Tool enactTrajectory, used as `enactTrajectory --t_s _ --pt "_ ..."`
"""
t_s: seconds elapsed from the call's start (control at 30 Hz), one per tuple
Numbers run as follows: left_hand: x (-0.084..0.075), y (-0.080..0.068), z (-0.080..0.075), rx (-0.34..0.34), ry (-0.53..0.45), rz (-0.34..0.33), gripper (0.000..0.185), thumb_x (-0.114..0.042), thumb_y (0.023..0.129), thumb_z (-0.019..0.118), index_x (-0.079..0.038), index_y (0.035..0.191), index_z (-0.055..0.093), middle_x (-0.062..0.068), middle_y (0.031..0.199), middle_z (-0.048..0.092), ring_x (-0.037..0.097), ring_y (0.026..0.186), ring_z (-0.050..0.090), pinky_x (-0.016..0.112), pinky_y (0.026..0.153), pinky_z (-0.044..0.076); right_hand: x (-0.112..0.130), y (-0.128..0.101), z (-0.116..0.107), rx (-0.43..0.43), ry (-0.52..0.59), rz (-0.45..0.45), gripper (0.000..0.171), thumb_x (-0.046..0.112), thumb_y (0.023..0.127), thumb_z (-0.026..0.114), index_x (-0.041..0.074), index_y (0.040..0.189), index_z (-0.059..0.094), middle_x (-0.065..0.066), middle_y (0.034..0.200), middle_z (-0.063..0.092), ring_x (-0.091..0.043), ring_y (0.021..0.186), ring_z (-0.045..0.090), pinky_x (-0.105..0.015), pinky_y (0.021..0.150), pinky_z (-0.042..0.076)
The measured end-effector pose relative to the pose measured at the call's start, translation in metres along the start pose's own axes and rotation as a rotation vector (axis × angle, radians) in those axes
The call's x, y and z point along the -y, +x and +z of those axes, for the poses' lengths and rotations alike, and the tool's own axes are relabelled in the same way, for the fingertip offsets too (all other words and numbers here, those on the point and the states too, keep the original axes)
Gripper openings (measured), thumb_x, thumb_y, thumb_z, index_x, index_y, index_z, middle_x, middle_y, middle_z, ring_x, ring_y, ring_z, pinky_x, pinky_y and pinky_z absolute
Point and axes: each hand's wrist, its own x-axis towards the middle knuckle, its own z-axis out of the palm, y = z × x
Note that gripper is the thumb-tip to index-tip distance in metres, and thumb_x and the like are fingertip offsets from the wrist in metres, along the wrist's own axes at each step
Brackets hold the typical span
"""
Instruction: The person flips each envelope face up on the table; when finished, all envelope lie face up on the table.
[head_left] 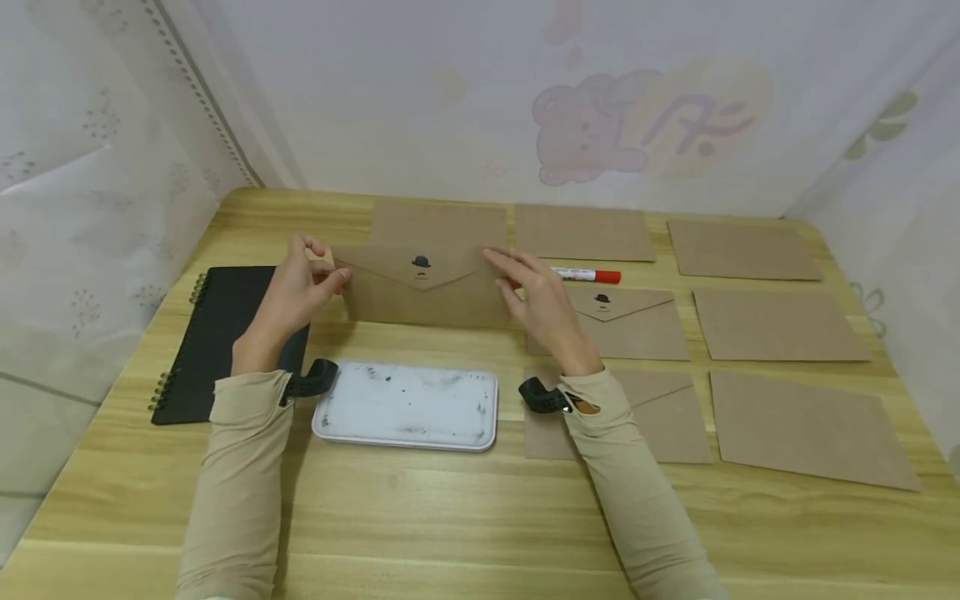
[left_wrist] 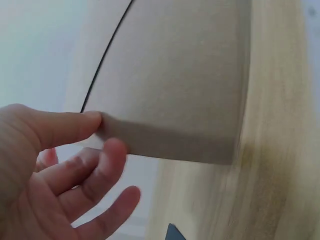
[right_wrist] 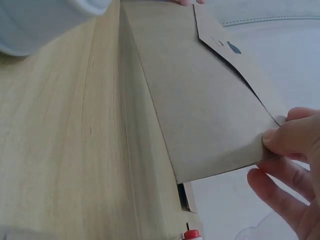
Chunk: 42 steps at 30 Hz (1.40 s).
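- Seen from the head camera, a person in beige sleeves holds a brown paper envelope (head_left: 423,287) upright above a light wooden table (head_left: 465,508), near its far middle.
- The left hand (head_left: 288,296) pinches the envelope's left end between thumb and fingers (left_wrist: 75,127); the other fingers on that hand are loosely spread.
- The right hand (head_left: 540,304) grips the envelope's right end, with thumb and fingers (right_wrist: 290,137) closed on the corner.
- The envelope's pointed flap faces the person and carries a small black hat-and-moustache mark.
- Just below the hands, a white tray (head_left: 408,406) with dark smudges lies flat on the table.
- To the left, a black spiral notebook (head_left: 217,337) lies partly under the left forearm.
- A red-capped marker (head_left: 588,274) lies just right of the right hand.
- A second envelope with the same mark (head_left: 622,321) lies beside the right wrist.
- More plain brown envelopes (head_left: 776,325) lie spread in rows across the right side of the table.
- A pale curtain with a pink bear print (head_left: 592,129) hangs behind the table.
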Motion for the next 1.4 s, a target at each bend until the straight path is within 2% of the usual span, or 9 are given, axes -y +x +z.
enactTrajectory --t_s 0.17,0.27,0.37,0.57,0.67,0.97,1.13,1.23,1.4 --pt "-0.003 -0.001 0.002 -0.036 0.114 0.059 0.016 -0.008 0.094 0.054 0.000 0.095 0.041 0.020 0.092 0.059 0.030 0.084 0.059 0.032 0.064 0.043 0.000 0.000 0.000 0.045 -0.008 0.036 0.040 -0.004 0.085 0.064 0.003 0.124 0.059 -0.013 0.118 0.058 -0.020 0.085 0.061 -0.025 0.072 0.049" --pt "-0.007 0.000 0.002 0.039 0.189 0.056 0.014 -0.008 0.093 0.056 -0.002 0.100 0.045 0.020 0.095 0.061 0.033 0.085 0.059 0.043 0.069 0.045 -0.002 -0.001 0.000 0.096 -0.036 0.081 0.042 -0.003 0.084 0.064 0.004 0.125 0.058 -0.015 0.115 0.058 -0.020 0.081 0.061 -0.025 0.067 0.050" --pt "-0.011 0.000 0.001 0.146 0.241 0.042 0.023 -0.008 0.091 0.059 -0.001 0.108 0.046 0.020 0.099 0.059 0.035 0.088 0.057 0.047 0.071 0.045 -0.002 -0.002 0.000 0.181 -0.084 0.124 0.044 0.002 0.085 0.066 0.004 0.128 0.056 -0.016 0.111 0.057 -0.018 0.076 0.061 -0.025 0.063 0.049" --pt "-0.011 -0.002 0.001 0.286 0.262 -0.027 0.033 -0.011 0.089 0.063 -0.004 0.120 0.054 0.021 0.106 0.059 0.036 0.094 0.056 0.048 0.073 0.045 0.002 -0.003 -0.003 0.396 -0.182 0.229 0.062 0.030 0.083 0.071 0.009 0.136 0.048 -0.010 0.111 0.050 -0.015 0.074 0.053 -0.028 0.065 0.045" --pt "-0.011 -0.003 0.002 0.334 0.258 -0.038 0.038 -0.010 0.087 0.065 -0.004 0.123 0.056 0.022 0.107 0.058 0.035 0.094 0.055 0.046 0.073 0.045 0.003 -0.004 -0.003 0.464 -0.215 0.274 0.067 0.034 0.082 0.071 0.010 0.139 0.044 -0.008 0.112 0.048 -0.015 0.075 0.049 -0.027 0.065 0.044" --pt "-0.010 0.000 0.007 0.366 0.266 -0.041 0.040 -0.015 0.086 0.067 -0.001 0.123 0.059 0.023 0.108 0.059 0.032 0.091 0.055 0.039 0.066 0.044 0.000 -0.007 0.000 0.478 -0.229 0.321 0.064 0.029 0.084 0.071 0.010 0.139 0.045 -0.011 0.114 0.050 -0.019 0.079 0.049 -0.031 0.068 0.045" --pt "-0.009 0.001 0.007 0.364 0.272 -0.032 0.039 -0.020 0.088 0.064 -0.001 0.121 0.061 0.024 0.110 0.059 0.034 0.096 0.054 0.043 0.071 0.045 0.000 -0.009 0.004 0.493 -0.294 0.354 0.059 0.032 0.086 0.068 0.013 0.137 0.047 -0.015 0.119 0.054 -0.025 0.090 0.056 -0.037 0.077 0.048" --pt "-0.008 0.000 0.007 0.366 0.270 -0.027 0.038 -0.021 0.089 0.063 -0.001 0.121 0.061 0.024 0.111 0.059 0.035 0.097 0.055 0.044 0.073 0.045 0.002 -0.010 0.006 0.503 -0.356 0.358 0.054 0.031 0.086 0.067 0.014 0.134 0.050 -0.016 0.114 0.057 -0.026 0.087 0.057 -0.038 0.072 0.049" --pt "-0.005 0.000 0.008 0.381 0.257 -0.018 0.037 -0.023 0.091 0.061 0.000 0.120 0.061 0.023 0.109 0.060 0.030 0.084 0.055 0.037 0.063 0.043 0.005 -0.011 0.009 0.492 -0.396 0.356 0.045 0.029 0.086 0.068 0.013 0.127 0.059 -0.012 0.098 0.058 -0.021 0.070 0.051 -0.031 0.056 0.044"
